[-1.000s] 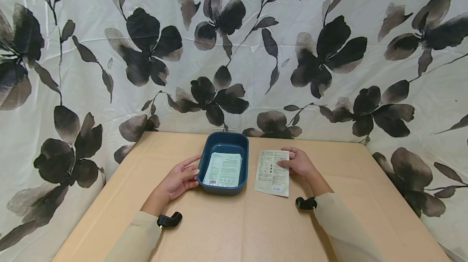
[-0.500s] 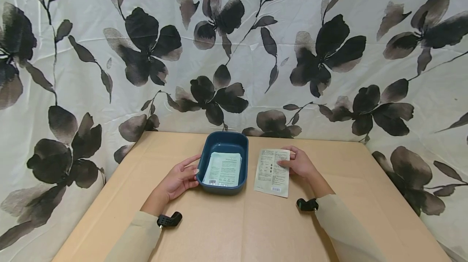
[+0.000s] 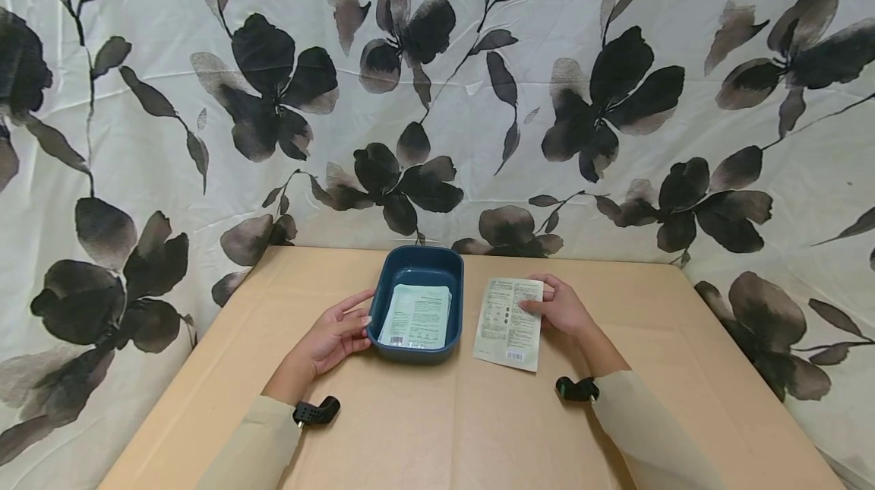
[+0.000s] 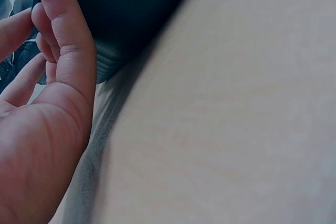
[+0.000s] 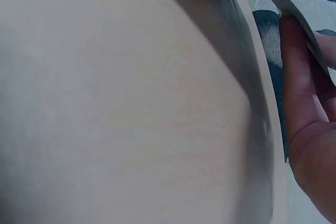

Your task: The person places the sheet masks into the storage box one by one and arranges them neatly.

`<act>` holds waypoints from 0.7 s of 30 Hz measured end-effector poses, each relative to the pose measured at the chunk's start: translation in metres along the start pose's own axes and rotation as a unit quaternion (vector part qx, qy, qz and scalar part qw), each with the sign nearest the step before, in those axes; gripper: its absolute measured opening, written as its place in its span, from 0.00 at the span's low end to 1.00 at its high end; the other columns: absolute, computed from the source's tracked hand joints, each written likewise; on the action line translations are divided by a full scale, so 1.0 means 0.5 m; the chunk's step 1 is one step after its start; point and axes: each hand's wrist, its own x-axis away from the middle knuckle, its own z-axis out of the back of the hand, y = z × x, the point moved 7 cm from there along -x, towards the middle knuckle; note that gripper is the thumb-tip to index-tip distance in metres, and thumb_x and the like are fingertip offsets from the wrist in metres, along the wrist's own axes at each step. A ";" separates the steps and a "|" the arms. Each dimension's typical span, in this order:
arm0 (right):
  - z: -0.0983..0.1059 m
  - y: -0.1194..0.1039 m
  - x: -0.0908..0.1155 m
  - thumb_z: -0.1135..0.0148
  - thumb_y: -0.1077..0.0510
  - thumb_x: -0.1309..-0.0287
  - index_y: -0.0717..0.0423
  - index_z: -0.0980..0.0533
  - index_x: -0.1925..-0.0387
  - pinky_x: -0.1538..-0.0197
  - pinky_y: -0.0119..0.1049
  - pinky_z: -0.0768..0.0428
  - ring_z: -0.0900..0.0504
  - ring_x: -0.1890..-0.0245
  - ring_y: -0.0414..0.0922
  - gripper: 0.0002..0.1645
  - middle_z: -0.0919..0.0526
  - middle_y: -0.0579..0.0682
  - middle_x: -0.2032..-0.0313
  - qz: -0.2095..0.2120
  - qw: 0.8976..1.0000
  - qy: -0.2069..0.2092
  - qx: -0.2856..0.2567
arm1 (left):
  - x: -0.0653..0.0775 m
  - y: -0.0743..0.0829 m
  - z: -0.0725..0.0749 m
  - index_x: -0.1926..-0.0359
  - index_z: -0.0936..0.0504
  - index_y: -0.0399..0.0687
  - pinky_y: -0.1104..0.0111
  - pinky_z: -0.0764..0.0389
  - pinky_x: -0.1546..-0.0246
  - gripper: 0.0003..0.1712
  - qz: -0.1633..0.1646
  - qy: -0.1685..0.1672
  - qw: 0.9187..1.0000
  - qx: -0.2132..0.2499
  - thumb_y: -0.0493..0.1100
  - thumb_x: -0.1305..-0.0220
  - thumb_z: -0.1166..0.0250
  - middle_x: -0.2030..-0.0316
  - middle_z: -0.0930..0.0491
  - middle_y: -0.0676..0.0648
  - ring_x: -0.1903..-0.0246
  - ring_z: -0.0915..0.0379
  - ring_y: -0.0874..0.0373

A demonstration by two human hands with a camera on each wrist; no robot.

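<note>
In the head view, a dark blue plastic basin point(image 3: 424, 355) stands on the table with a pale green printed packet point(image 3: 417, 317) lying in it; whether more lie underneath is hidden. My left hand point(image 3: 335, 336) holds the basin's left side, thumb against its near-left corner. The left wrist view has the thumb point(image 4: 65, 30) against the dark wall of the basin. To the right of the basin, my right hand point(image 3: 562, 306) pinches a flat, pale printed packet point(image 3: 506, 327) by its right edge, thumb on top. Only that packet's edge point(image 5: 289, 3) appears in the right wrist view.
A light tan table point(image 3: 410, 429) spreads under both hands. Behind it hangs a white cloth point(image 3: 478, 118) with dark flowers, close to the table's back edge. Black wrist cameras point(image 3: 317, 410) sit on both wrists.
The packet in my right hand has shifted and turned slightly, its lower edge swinging a little nearer and leftward. The left hand and basin have stayed in place.
</note>
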 end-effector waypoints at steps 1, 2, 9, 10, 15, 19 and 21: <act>-0.001 -0.001 0.001 0.31 0.65 0.38 0.54 0.34 0.31 0.61 0.46 0.11 0.10 0.61 0.50 0.36 0.16 0.64 0.44 0.002 1.000 -0.001 -0.004 | 0.000 -0.001 0.001 0.19 0.48 0.50 0.68 0.13 0.60 0.38 0.002 0.004 1.000 0.001 0.33 0.23 0.46 0.45 0.19 0.46 0.65 0.18 0.60; -0.001 -0.001 0.003 0.31 0.65 0.38 0.54 0.35 0.31 0.61 0.46 0.11 0.10 0.61 0.50 0.36 0.16 0.64 0.44 0.003 1.000 -0.001 -0.007 | -0.001 -0.001 0.002 0.19 0.48 0.50 0.68 0.13 0.60 0.38 0.003 0.006 1.000 0.000 0.33 0.23 0.46 0.45 0.19 0.46 0.65 0.18 0.60; -0.005 -0.002 0.015 0.30 0.64 0.38 0.53 0.34 0.30 0.61 0.44 0.11 0.10 0.62 0.49 0.37 0.16 0.64 0.44 -0.001 1.000 0.010 -0.016 | -0.001 -0.002 0.005 0.19 0.48 0.51 0.68 0.13 0.60 0.38 0.004 0.009 1.000 -0.004 0.33 0.23 0.46 0.45 0.19 0.46 0.65 0.19 0.60; -0.005 -0.001 0.016 0.30 0.63 0.38 0.53 0.34 0.30 0.61 0.44 0.11 0.10 0.61 0.49 0.38 0.16 0.64 0.43 -0.002 1.000 0.011 -0.018 | -0.001 -0.001 0.004 0.19 0.48 0.51 0.69 0.13 0.60 0.38 0.003 0.009 1.000 -0.004 0.33 0.23 0.46 0.45 0.19 0.46 0.65 0.19 0.60; -0.005 -0.002 0.026 0.30 0.63 0.38 0.54 0.36 0.27 0.59 0.44 0.11 0.10 0.60 0.48 0.40 0.18 0.65 0.41 -0.002 0.999 0.018 -0.033 | 0.001 0.000 0.003 0.19 0.49 0.50 0.69 0.13 0.60 0.38 0.002 0.005 1.000 -0.002 0.33 0.23 0.46 0.45 0.19 0.46 0.65 0.18 0.60; -0.003 -0.006 0.035 0.30 0.63 0.37 0.55 0.37 0.26 0.57 0.45 0.11 0.10 0.58 0.49 0.41 0.20 0.66 0.39 0.000 0.999 0.021 -0.049 | 0.001 0.000 0.002 0.19 0.49 0.50 0.68 0.13 0.59 0.38 0.001 0.003 1.000 -0.004 0.33 0.23 0.45 0.45 0.19 0.46 0.64 0.18 0.61; -0.003 -0.009 0.039 0.30 0.62 0.37 0.55 0.37 0.26 0.56 0.45 0.11 0.10 0.57 0.49 0.41 0.20 0.65 0.38 0.002 0.998 0.020 -0.052 | 0.000 0.001 0.002 0.19 0.49 0.50 0.68 0.13 0.59 0.38 0.000 0.003 1.000 -0.004 0.33 0.23 0.45 0.45 0.19 0.45 0.64 0.18 0.60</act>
